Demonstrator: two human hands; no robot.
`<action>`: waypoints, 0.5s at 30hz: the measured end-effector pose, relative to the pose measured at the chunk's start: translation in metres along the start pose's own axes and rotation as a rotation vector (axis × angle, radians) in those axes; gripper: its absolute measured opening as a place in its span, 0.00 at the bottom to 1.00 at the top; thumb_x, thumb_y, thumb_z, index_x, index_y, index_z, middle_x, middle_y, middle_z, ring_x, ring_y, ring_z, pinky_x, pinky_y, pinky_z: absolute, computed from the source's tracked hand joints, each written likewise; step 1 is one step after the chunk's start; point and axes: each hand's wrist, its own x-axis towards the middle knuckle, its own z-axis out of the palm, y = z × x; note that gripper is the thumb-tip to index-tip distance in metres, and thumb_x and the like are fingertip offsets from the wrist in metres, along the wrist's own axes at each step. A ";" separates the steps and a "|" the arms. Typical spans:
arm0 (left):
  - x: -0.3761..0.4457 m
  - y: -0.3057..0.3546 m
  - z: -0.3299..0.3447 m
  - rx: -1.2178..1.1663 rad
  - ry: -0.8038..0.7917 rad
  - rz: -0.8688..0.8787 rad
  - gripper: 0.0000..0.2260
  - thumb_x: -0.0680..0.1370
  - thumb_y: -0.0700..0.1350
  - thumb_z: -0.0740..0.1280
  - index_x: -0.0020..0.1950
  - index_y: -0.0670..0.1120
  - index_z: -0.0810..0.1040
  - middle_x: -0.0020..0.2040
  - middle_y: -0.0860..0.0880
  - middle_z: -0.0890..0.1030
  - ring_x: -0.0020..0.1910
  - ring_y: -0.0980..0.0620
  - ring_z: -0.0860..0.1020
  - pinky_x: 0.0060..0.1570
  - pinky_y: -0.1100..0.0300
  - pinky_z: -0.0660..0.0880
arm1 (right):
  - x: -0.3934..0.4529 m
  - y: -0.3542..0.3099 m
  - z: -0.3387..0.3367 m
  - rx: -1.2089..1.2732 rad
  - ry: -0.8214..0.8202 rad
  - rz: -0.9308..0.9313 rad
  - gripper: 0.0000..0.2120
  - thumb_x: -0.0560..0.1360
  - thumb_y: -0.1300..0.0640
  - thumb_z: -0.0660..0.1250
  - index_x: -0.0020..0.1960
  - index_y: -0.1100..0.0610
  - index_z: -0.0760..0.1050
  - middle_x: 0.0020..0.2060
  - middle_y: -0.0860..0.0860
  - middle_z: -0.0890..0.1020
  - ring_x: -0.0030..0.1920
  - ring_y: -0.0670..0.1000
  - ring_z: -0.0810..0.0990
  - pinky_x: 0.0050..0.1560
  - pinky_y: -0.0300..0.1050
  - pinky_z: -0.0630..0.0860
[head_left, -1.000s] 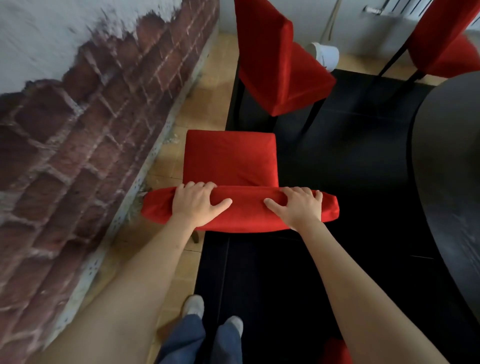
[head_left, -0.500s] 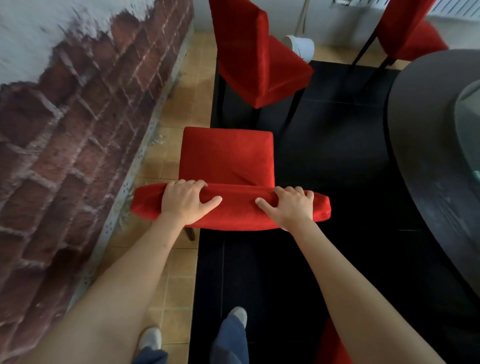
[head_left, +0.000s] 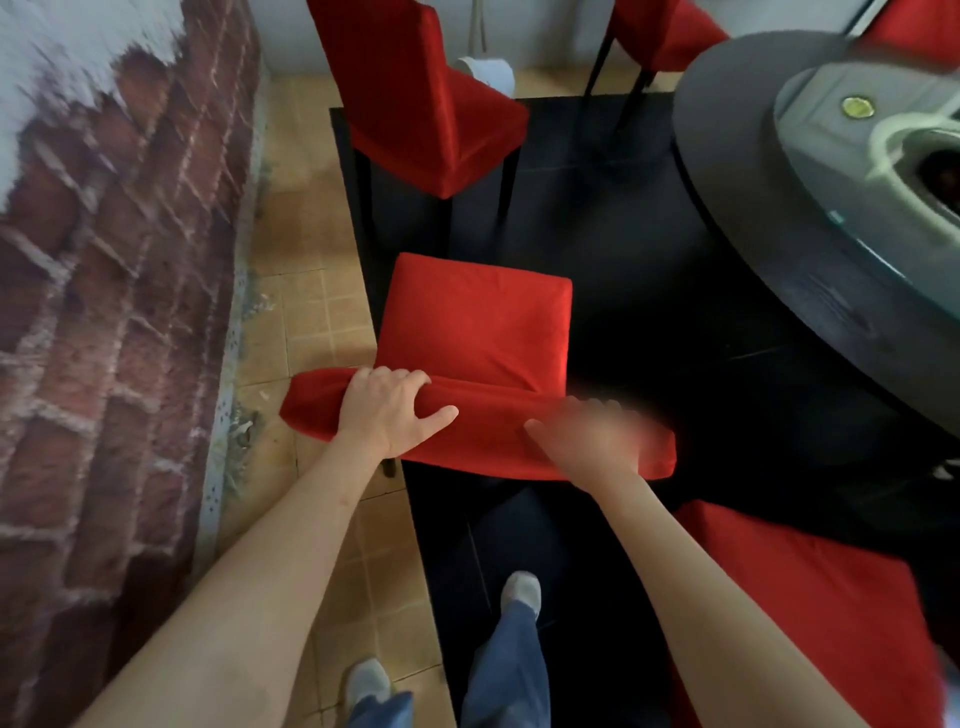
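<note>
A red upholstered chair (head_left: 478, 322) stands in front of me at the edge of the black rug, with its seat pointing away from me. My left hand (head_left: 387, 410) grips the left part of the chair's padded backrest top (head_left: 488, 431), fingers curled over its far side and thumb on the near side. My right hand (head_left: 592, 441) is over the right part of the backrest top. It is blurred by motion, so its hold is unclear.
A brick-patterned wall (head_left: 104, 312) runs along the left. A round dark table (head_left: 831, 291) with a glass turntable (head_left: 857, 156) fills the right. Other red chairs stand ahead (head_left: 415, 104), far right (head_left: 660, 31) and at lower right (head_left: 810, 597). A white bucket (head_left: 488, 73) sits behind.
The view has swung right, showing more of the table. I have stepped forward. The chair sits more turned on the rug edge, and my right hand is now moving on the backrest.
</note>
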 end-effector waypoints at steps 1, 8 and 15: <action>-0.003 -0.004 0.000 0.007 0.000 0.025 0.34 0.73 0.72 0.48 0.63 0.51 0.77 0.53 0.52 0.82 0.52 0.49 0.79 0.57 0.52 0.69 | -0.009 -0.004 0.003 0.010 0.010 0.024 0.42 0.66 0.23 0.40 0.57 0.51 0.76 0.48 0.51 0.80 0.56 0.56 0.75 0.62 0.56 0.64; -0.013 -0.020 -0.003 -0.006 0.033 0.093 0.36 0.71 0.72 0.43 0.59 0.52 0.78 0.53 0.52 0.82 0.53 0.49 0.78 0.58 0.51 0.68 | -0.049 -0.033 0.016 0.046 0.062 0.168 0.43 0.67 0.23 0.38 0.56 0.52 0.77 0.47 0.51 0.81 0.54 0.57 0.76 0.62 0.57 0.66; 0.019 -0.019 -0.013 -0.031 0.039 0.092 0.37 0.69 0.71 0.41 0.58 0.52 0.79 0.54 0.52 0.82 0.55 0.49 0.77 0.58 0.50 0.67 | -0.027 -0.033 0.012 0.055 0.064 0.225 0.43 0.67 0.23 0.39 0.54 0.52 0.77 0.47 0.51 0.81 0.55 0.57 0.76 0.65 0.58 0.64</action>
